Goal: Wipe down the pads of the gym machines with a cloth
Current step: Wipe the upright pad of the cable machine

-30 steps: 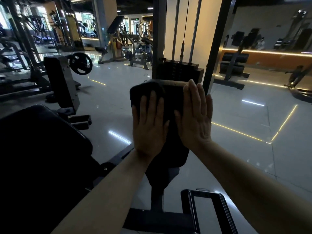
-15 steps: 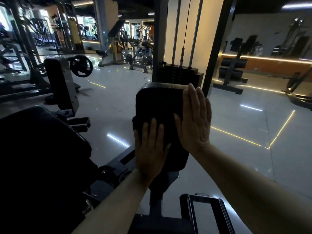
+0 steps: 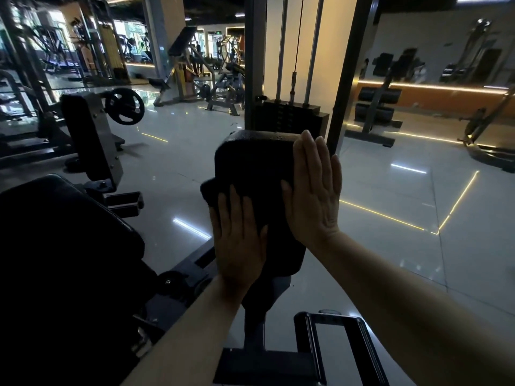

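Observation:
An upright black pad (image 3: 250, 160) of a gym machine stands right in front of me. My left hand (image 3: 239, 240) lies flat with straight fingers on a dark cloth (image 3: 214, 188), pressing it against the lower left part of the pad. The cloth sticks out past the pad's left edge above my fingertips. My right hand (image 3: 315, 190) rests flat and open against the pad's right edge, fingers pointing up. The pad's lower part is hidden behind both hands.
A large black seat pad (image 3: 55, 240) fills the lower left. The machine's metal base frame (image 3: 328, 344) lies below the pad. A weight stack (image 3: 289, 118) with guide rods stands just behind. Another padded machine (image 3: 89, 135) and a weight plate (image 3: 124, 106) stand at the left on the glossy floor.
My left hand has slid the cloth down the pad from its top to its lower left part. My right hand has stayed on the pad's right edge.

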`<state>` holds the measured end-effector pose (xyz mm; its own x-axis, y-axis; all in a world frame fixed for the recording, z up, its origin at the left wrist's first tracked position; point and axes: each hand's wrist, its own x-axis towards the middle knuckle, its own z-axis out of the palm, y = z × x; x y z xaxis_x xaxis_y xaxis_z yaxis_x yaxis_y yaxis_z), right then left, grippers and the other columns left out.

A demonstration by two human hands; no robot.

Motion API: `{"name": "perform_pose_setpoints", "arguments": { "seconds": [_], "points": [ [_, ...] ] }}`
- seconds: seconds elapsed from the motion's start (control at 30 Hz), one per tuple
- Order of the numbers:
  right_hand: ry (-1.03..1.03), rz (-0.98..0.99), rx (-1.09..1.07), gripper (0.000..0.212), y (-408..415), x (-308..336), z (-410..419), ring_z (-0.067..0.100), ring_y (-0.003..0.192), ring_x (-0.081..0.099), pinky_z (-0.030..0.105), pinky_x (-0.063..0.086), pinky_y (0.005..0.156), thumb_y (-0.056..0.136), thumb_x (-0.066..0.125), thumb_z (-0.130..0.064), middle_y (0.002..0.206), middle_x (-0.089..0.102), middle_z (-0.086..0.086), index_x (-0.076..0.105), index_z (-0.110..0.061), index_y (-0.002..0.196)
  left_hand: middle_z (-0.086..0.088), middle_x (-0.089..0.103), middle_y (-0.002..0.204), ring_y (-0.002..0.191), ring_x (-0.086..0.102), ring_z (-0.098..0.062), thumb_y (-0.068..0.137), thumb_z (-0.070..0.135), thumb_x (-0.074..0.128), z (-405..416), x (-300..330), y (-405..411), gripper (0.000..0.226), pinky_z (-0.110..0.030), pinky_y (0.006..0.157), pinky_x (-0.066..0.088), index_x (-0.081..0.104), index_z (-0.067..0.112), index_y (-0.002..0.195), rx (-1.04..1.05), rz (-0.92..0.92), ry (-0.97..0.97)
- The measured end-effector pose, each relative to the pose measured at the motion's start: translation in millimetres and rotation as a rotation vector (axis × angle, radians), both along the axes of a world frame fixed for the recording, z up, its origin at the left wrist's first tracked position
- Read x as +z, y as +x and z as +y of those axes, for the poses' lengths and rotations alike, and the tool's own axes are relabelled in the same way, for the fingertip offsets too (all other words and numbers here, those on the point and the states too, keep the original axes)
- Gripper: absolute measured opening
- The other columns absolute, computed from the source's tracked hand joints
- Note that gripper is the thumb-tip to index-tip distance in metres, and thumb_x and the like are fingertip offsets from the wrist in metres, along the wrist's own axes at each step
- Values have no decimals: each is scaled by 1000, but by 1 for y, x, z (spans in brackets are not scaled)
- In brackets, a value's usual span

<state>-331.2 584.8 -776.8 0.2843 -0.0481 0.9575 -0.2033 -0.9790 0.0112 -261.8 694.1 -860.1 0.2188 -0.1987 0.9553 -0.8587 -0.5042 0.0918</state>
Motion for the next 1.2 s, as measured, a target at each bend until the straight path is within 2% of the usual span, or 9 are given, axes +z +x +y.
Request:
{"name": "perform_pose_setpoints", "arguments": {
  "seconds": [0.1, 0.23, 0.37, 0.5, 0.6, 0.7, 0.8, 1.0, 1.2],
  "points": [
    [3, -14, 11, 49, 2, -2, -2, 9, 145, -4, 43, 17, 116, 101, 19, -34, 149, 20, 6, 22, -9, 143, -25, 26, 142, 131, 25, -44, 102, 38, 28, 9, -51, -3, 51, -51, 114, 12, 33, -2, 133, 16, 59, 88],
    [-6, -28, 14, 48, 3, -2, -5, 10, 145, -1, 41, 16, 116, 100, 22, -32, 149, 21, 6, 23, -10, 143, -21, 20, 149, 134, 24, -43, 102, 39, 31, 13, -51, 1, 54, -51, 114, 15, 31, -2, 136, 24, 31, 102],
    [-28, -42, 10, 50, 4, -3, -7, 12, 146, 1, 40, 16, 116, 101, 19, -34, 149, 23, 7, 19, -10, 145, -15, -3, 159, 145, 5, -36, 101, 37, 31, 9, 3, 11, 60, -51, 117, 14, 12, 5, 149, -64, 21, -7],
    [-42, -49, 15, 52, 6, -4, -8, 12, 146, 1, 39, 14, 116, 102, 18, -36, 150, 23, 8, 7, -17, 149, -26, 17, 152, 142, 14, -43, 99, 33, 33, 5, 80, 17, 59, -55, 114, 20, 20, -2, 145, -77, -3, -48],
    [-30, -55, 6, 52, 5, -5, -7, 11, 146, 1, 39, 13, 116, 102, 17, -37, 150, 23, 7, 13, -14, 148, -27, 22, 151, 142, 17, -42, 99, 31, 36, 2, 108, 19, 56, -52, 114, 22, 26, -2, 143, -90, 24, -98],
    [-68, -58, 4, 54, 6, -5, -9, 11, 146, 1, 37, 10, 117, 101, 19, -35, 156, 11, -2, 5, -19, 151, -31, 19, 150, 142, 15, -43, 100, 34, 30, 0, 87, 13, 59, -51, 116, 19, 22, -7, 142, -113, 107, -180],
    [-49, -61, -4, 53, 7, -5, -8, 11, 146, 1, 40, 13, 115, 101, 22, -33, 151, 22, 5, 13, -15, 150, -35, 14, 150, 141, 14, -46, 101, 35, 27, 3, 29, 4, 61, -57, 113, 22, 13, -5, 144, -155, 181, -173],
    [-15, -85, 5, 49, 8, -5, -6, 12, 146, 3, 42, 17, 113, 101, 21, -33, 148, 26, 8, 26, -9, 143, -6, -9, 160, 128, 40, -50, 100, 53, 19, 16, -64, -12, 69, -56, 89, 49, -5, 14, 151, -73, 376, -105],
    [-48, -84, 20, 55, 9, -6, -8, 14, 146, 5, 43, 19, 113, 100, 23, -32, 149, 24, 8, 6, -20, 151, -20, -1, 157, 144, 11, -41, 101, 42, 27, 11, -14, 3, 67, -54, 112, 25, -1, 8, 151, -142, 213, -106]
  ]
}}
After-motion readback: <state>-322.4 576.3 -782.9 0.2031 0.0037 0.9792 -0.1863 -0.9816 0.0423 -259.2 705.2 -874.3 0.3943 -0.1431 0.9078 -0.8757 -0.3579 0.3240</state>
